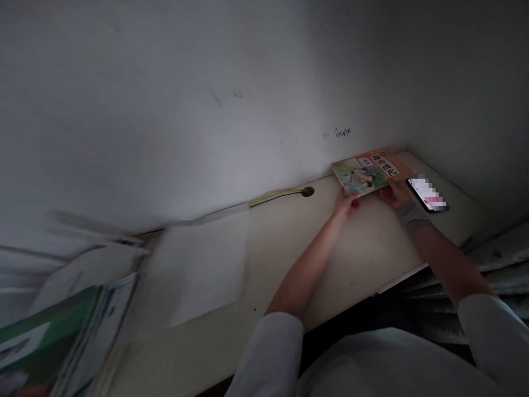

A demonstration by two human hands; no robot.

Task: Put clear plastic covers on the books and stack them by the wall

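Observation:
A book (363,172) with an orange and green illustrated cover is tilted at the back right of the desk, close to the wall. My left hand (345,205) grips its lower left edge, fingers closed around the border. At the lower right edge, my right hand (395,194) also holds the book, with some fingers hidden by it. Just right of that hand lies a phone (427,194) with a lit, partly blurred screen.
The pale desk (297,259) runs along a white wall (185,110). Yellow cables (276,194) run into a round hole (308,191). A sheet of paper (210,264) lies left of centre. Stacked books (70,331) stand at the lower left.

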